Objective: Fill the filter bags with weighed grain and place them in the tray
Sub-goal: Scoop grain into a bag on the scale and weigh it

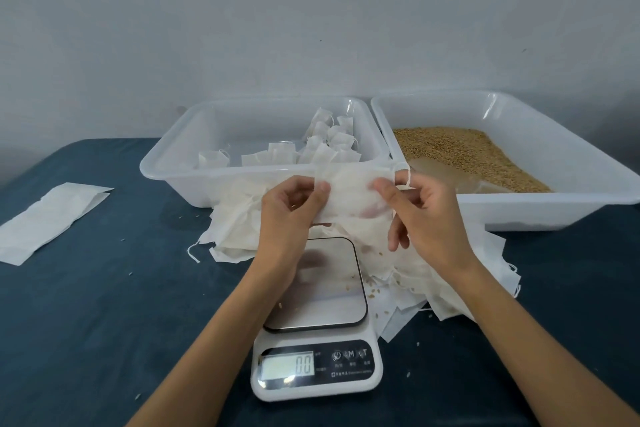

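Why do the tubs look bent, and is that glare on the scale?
Head view: the wide-angle lens bows the grain tub and the tray outward. The scale has a shiny platform mirroring the left hand as a dark blur. Its display reads 0.0 clearly. Lighting is soft; the right hand looks sharp.

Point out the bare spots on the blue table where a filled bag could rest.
Bare blue table lies between the flat white sheet and the scale; more at the near right. Crowded: empty bags heaped around the scale, below both trays. The left tray has bare floor at its left.
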